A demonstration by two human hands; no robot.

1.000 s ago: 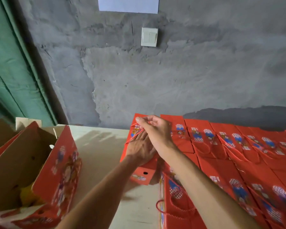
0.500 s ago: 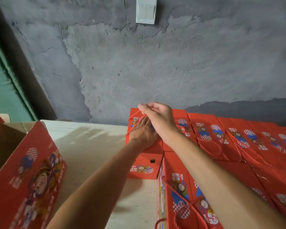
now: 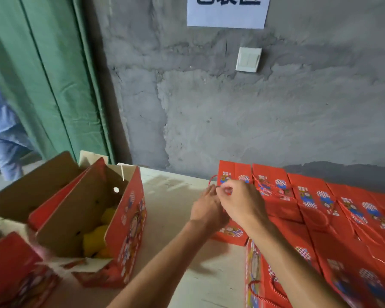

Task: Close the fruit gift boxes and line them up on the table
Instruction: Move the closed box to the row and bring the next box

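Closed red gift boxes [image 3: 320, 210] lie in rows on the right of the pale table [image 3: 173, 196], against the wall. Both hands are over the leftmost box of the back row [image 3: 233, 174]. My left hand [image 3: 207, 207] rests on that box's near left part, fingers forward. My right hand [image 3: 240, 203] crosses over it, fingers curled, pinching the box's red cord handle [image 3: 212, 179], which loops up at the box's left edge. An open red gift box [image 3: 129, 221] with yellow fruit [image 3: 98, 236] inside stands at the left, its flaps up.
Another red box [image 3: 11, 274] shows at the bottom left corner. A grey wall with a light switch [image 3: 248, 59] and a paper sign [image 3: 227, 10] backs the table. A green curtain [image 3: 44, 85] hangs at left, with a person in blue [image 3: 2, 130] beside it.
The view has swung left and up, bringing the open box with fruit into sight. My hands stay on the leftmost back box, and my right hand's fingers have curled tighter on the cord.
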